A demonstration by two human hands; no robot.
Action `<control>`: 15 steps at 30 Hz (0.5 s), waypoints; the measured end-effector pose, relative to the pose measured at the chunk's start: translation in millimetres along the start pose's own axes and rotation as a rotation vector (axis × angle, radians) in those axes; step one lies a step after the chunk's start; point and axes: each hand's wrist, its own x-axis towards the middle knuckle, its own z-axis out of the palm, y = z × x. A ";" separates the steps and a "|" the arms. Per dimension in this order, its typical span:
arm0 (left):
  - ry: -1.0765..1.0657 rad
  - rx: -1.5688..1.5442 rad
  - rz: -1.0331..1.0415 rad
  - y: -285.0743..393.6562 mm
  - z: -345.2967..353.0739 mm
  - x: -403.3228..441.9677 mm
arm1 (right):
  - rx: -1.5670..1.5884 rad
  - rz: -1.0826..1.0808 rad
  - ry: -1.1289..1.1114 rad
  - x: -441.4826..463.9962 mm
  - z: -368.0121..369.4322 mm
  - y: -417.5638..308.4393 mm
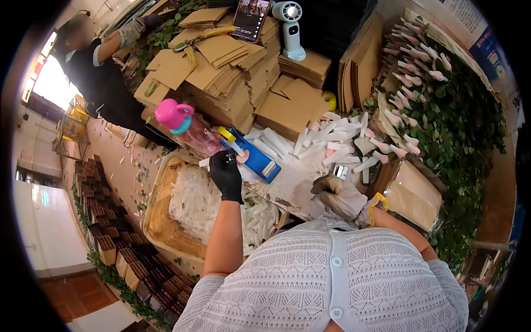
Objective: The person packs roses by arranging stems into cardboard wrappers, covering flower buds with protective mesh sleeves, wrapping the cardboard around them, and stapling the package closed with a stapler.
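Note:
My left hand, in a black glove, is closed beside the blue tape dispenser. From its left side juts a short white sleeve, which looks pinched in the fingers. A yellow piece and a pale pink disc show on the dispenser. My right hand wears a loose greyish-white glove with its fingers curled in near the table's front edge; whatever it may hold is hidden. Just beyond it lies a small shiny metal object. Loose white sleeves are heaped behind both hands.
A basket of white pieces stands left, by a pink-capped bottle. Cardboard stacks, a phone and a small fan are behind. Sleeved pink roses lie right. Another person works at far left.

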 end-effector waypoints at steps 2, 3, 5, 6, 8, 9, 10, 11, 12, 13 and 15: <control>0.063 -0.112 -0.140 2.1 5.8 5.5 | -0.022 0.025 -0.013 -1.5 0.1 -1.5; 0.058 -0.110 -0.205 8.8 8.1 10.7 | -0.033 0.016 -0.019 -2.4 0.9 -1.9; 0.050 -0.105 -0.270 13.4 11.7 16.6 | -0.042 0.008 -0.025 -4.4 3.1 -0.1; 0.031 -0.123 -0.302 13.5 12.7 19.4 | -0.031 0.018 -0.030 -4.1 4.6 2.7; 0.010 -0.141 -0.331 11.8 12.6 21.9 | -0.018 0.026 -0.032 -3.9 5.5 7.6; 0.006 -0.132 -0.310 8.8 13.0 22.3 | -0.018 0.018 -0.033 -4.2 5.5 9.9; 0.001 -0.123 -0.289 6.0 13.1 22.6 | -0.018 0.010 -0.033 -4.9 5.3 11.1; -0.002 -0.123 -0.287 3.1 13.2 22.4 | -0.015 0.010 -0.030 -5.7 4.3 10.6; 0.009 -0.086 -0.234 2.8 12.8 22.8 | -0.019 0.020 -0.039 -6.3 2.8 8.9; 0.021 -0.049 -0.181 2.8 12.2 22.7 | -0.022 0.029 -0.049 -7.2 1.9 7.6; -0.008 -0.051 -0.192 5.6 7.8 20.8 | -0.020 0.033 -0.045 -9.5 0.9 7.0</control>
